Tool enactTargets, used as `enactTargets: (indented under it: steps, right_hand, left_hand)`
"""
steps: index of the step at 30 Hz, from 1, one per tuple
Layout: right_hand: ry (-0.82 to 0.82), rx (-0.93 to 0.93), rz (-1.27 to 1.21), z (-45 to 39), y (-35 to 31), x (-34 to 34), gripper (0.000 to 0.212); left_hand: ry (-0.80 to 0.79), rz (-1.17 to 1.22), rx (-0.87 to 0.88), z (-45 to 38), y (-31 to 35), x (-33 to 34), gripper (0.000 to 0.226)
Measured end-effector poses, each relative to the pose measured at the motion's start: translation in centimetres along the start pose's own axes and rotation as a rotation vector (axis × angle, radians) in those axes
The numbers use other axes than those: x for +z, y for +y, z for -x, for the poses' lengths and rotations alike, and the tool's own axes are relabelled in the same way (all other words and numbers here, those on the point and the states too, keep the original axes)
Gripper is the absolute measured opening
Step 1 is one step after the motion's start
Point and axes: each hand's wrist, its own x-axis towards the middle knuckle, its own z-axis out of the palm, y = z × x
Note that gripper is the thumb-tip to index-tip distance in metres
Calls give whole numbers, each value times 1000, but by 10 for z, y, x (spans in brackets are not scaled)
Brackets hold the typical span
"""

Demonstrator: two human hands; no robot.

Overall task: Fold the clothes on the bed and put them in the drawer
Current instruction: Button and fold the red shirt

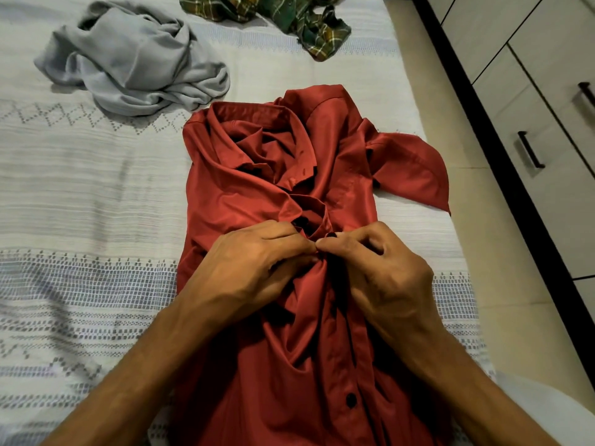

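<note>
A red button-up shirt lies face up on the bed, collar away from me, one short sleeve spread to the right. My left hand and my right hand meet at the middle of its front placket. Both pinch the red cloth there, fingertips almost touching, beside a dark button. Another dark button shows lower on the placket. A crumpled grey garment lies at the back left. A green plaid shirt lies bunched at the top edge.
The bed's patterned white cover stretches to the left. Beyond the bed's right edge runs a strip of beige floor. A white drawer unit with dark handles stands along the right, its drawers closed.
</note>
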Motion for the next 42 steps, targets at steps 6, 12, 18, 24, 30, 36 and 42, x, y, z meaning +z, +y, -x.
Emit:
enactTargets:
  steps: [6,12,18,24,30,36,42]
  right_hand:
    - [168,-182,125,2,0,3,22]
    - [24,156,8,-5,-7,3,21]
    - [-300,418,-140,-13,6,-16,20]
    - [-460,592,-275,-6,20,-41,14]
    - [-184,518,-237,19,9,-44,4]
    - [-47,413,-209,32,-2,-46,3]
    - [-236,889,-928,46,7,-45,22]
  left_hand:
    - [104,81,-61,-2,0,-5,21]
    - [218,-190,-138,2,5,6,21]
    - [264,-286,-269,1,-3,22,16]
    - [269,-191,-301,2,-7,24,18]
    - [206,-69,-336,0,2,14,13]
    - [422,-82,-153,8,63,-3,13]
    - [-198,-28,-250,26,71,25,31]
